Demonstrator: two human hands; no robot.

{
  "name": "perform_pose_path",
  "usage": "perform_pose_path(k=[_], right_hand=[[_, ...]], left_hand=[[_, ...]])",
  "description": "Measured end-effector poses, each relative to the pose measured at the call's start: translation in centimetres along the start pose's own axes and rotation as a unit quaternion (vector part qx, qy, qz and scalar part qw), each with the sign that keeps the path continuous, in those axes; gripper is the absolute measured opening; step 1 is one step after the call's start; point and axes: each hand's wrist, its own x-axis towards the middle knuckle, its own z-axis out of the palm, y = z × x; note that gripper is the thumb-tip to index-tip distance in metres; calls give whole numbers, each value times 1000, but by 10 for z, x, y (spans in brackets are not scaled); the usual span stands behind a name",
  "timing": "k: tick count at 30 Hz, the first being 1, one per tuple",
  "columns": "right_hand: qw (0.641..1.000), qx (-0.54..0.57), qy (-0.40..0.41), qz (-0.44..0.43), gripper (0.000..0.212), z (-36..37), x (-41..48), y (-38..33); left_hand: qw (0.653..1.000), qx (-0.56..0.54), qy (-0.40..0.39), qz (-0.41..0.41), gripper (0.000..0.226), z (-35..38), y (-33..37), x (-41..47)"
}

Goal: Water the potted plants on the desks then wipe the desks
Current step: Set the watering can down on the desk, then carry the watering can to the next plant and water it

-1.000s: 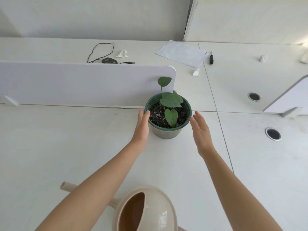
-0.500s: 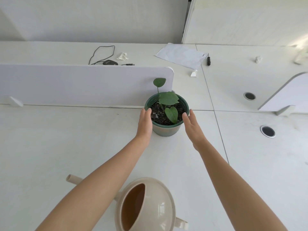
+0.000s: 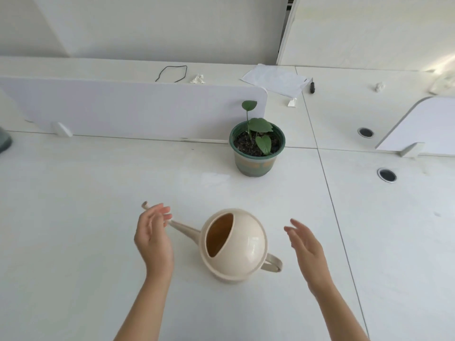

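Observation:
A green pot point(image 3: 256, 166) with a small leafy plant point(image 3: 259, 130) stands on the white desk point(image 3: 73, 205), right beside the end of the low divider panel. Nearer to me sits a beige round watering can point(image 3: 246, 244), its spout pointing left and its handle to the right. My left hand point(image 3: 154, 238) hovers open just left of the can, over the spout, fingers spread. To the right of the handle my right hand point(image 3: 306, 249) is also open. Neither hand touches the can or the pot.
A white divider panel point(image 3: 135, 109) runs along the desk's far edge; another point(image 3: 428, 126) stands at right. Beyond lie a black cable point(image 3: 172, 73), crumpled tissues point(image 3: 197, 79), a paper sheet point(image 3: 275, 80) and a black pen point(image 3: 312, 86). Two round cable holes point(image 3: 387, 175) sit at right. A dark object point(image 3: 3, 141) pokes in at left.
Both hands let go of the pot and drew back toward me, now flanking the watering can. The pot stays by the divider. The camera pulled back.

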Motion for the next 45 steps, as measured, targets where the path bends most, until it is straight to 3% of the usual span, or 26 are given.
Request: perform_pose_path(k=[5, 9, 12, 16, 25, 35, 38, 43, 45], right_hand=[[999, -27, -40, 25, 19, 13, -38, 23], [997, -60, -42, 8, 15, 23, -46, 33], [993, -104, -56, 15, 13, 24, -44, 40], [986, -148, -78, 27, 15, 19, -38, 45], [981, -154, -109, 34, 21, 17, -38, 39], [976, -70, -199, -53, 17, -3, -78, 21], [962, -64, -252, -80, 15, -4, -96, 11], [924, -71, -357, -113, 14, 8, -127, 8], [904, -75, -406, -110, 14, 18, -138, 10]], left_hand=[[994, 19, 72, -84, 21, -30, -30, -3], [981, 26, -24, -188, 43, -28, -34, 2], [966, -8, -119, -227, 42, -24, -36, 10], [960, -29, -155, -231, 16, -20, -34, 12], [957, -68, -165, -229, 13, -21, -36, 13], [964, -157, -97, -192, 11, -69, -1, -35], [970, -174, -42, -166, 28, -97, 9, -64], [975, -164, 65, -133, 11, -160, 23, -116], [974, -160, 102, -120, 15, -187, 28, -138]])
